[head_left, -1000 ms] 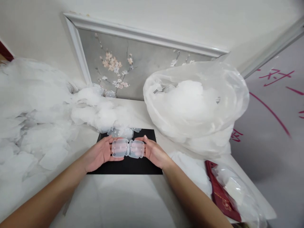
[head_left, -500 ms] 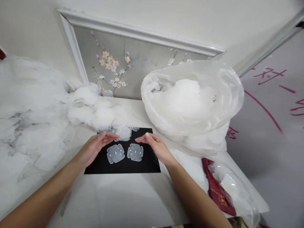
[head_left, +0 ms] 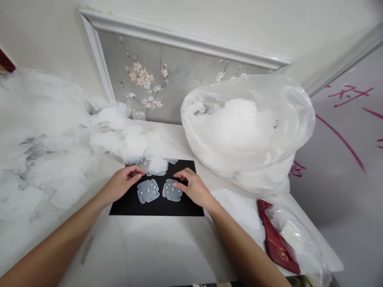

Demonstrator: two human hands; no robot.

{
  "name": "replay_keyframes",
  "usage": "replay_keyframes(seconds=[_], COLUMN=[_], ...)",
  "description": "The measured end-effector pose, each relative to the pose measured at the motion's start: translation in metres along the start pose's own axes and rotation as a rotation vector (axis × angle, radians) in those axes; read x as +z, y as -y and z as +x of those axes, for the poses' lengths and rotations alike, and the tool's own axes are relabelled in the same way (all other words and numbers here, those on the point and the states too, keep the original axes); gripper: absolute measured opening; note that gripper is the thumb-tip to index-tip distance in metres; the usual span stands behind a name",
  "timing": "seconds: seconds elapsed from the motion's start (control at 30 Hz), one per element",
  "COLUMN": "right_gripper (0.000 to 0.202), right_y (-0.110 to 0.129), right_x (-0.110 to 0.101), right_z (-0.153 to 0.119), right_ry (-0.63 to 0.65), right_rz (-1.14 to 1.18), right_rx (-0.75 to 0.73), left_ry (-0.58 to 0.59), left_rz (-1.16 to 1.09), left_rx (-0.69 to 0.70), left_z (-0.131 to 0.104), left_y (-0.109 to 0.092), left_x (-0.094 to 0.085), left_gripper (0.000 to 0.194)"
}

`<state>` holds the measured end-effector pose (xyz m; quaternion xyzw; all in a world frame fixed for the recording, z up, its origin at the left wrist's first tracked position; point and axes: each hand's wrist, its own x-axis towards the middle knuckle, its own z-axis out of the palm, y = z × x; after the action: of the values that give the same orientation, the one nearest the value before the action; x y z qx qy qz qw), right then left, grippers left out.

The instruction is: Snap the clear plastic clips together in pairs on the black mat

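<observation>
A black mat [head_left: 131,205] lies on the white table, with two translucent plastic pieces side by side on it, a left piece [head_left: 148,191] and a right piece [head_left: 171,191]. More such pieces [head_left: 157,166] overlap at the mat's far edge. My left hand [head_left: 124,182] is over the mat's left side, its fingertips pressed together near the far pieces; whether anything is between them is too small to tell. My right hand [head_left: 193,186] hovers at the right piece, thumb and fingers apart, holding nothing.
Heaps of translucent pieces [head_left: 56,119] cover the left side. A large clear bag [head_left: 245,131] of pieces stands at the back right. A red case [head_left: 277,239] and a plastic bag [head_left: 302,239] lie at the right edge. A framed flower picture [head_left: 185,79] is behind.
My left hand's fingers have curled and closed from a flatter pose. My right hand's thumb has dropped away from its fingers toward the right piece. The view has shifted slightly.
</observation>
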<state>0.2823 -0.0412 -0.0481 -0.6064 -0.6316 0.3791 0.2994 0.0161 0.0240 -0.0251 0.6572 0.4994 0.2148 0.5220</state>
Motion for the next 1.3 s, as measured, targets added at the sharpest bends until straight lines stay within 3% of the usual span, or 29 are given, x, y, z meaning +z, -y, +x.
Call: replay_keyframes(seconds=[0.1, 0.27, 0.57, 0.67, 0.77, 0.83, 1.0, 1.13, 1.2, 1.23, 1.3], right_gripper=[0.030, 0.022, 0.021, 0.035, 0.028, 0.023, 0.027, 0.021, 0.022, 0.023, 0.026], right_y=[0.002, -0.002, 0.006, 0.011, 0.013, 0.014, 0.021, 0.035, 0.045, 0.051, 0.065], right_x=[0.002, -0.002, -0.001, 0.003, 0.005, 0.006, 0.012, 0.018, 0.006, -0.007, -0.046], right_z=[-0.002, 0.000, -0.002, -0.002, -0.001, -0.001, -0.003, -0.004, -0.003, -0.002, 0.001], right_ry=[0.040, -0.032, 0.034, 0.043, 0.032, 0.040, 0.191, 0.135, 0.111, 0.034, -0.291], right_rz=[-0.049, -0.076, -0.013, -0.109, -0.207, -0.106, 0.532, 0.387, 0.391, 0.371, 0.206], right_rx=[-0.030, -0.083, -0.027, 0.034, 0.060, 0.048, -0.011, -0.122, -0.085, -0.083, -0.141], left_ry=[-0.020, -0.026, 0.044, 0.019, -0.014, 0.017, 0.062, 0.203, 0.167, 0.105, -0.041], left_rz=[0.085, 0.116, 0.104, 0.184, 0.305, 0.306, 0.121, -0.171, -0.132, -0.041, 0.234], left_rx=[0.039, 0.056, 0.073, 0.138, 0.165, 0.163, 0.176, 0.209, 0.241, 0.277, 0.393], left_z=[0.000, 0.000, 0.001, -0.001, -0.004, -0.006, -0.013, -0.014, -0.008, -0.004, 0.007], left_y=[0.002, 0.005, 0.007, 0.011, 0.013, 0.013, 0.002, -0.013, -0.016, -0.015, -0.009], left_x=[0.000, -0.001, 0.003, 0.009, 0.014, 0.018, 0.033, 0.041, 0.037, 0.033, 0.023], left_gripper=[0.048, 0.044, 0.045, 0.045, 0.046, 0.041, 0.043, 0.047, 0.044, 0.042, 0.034])
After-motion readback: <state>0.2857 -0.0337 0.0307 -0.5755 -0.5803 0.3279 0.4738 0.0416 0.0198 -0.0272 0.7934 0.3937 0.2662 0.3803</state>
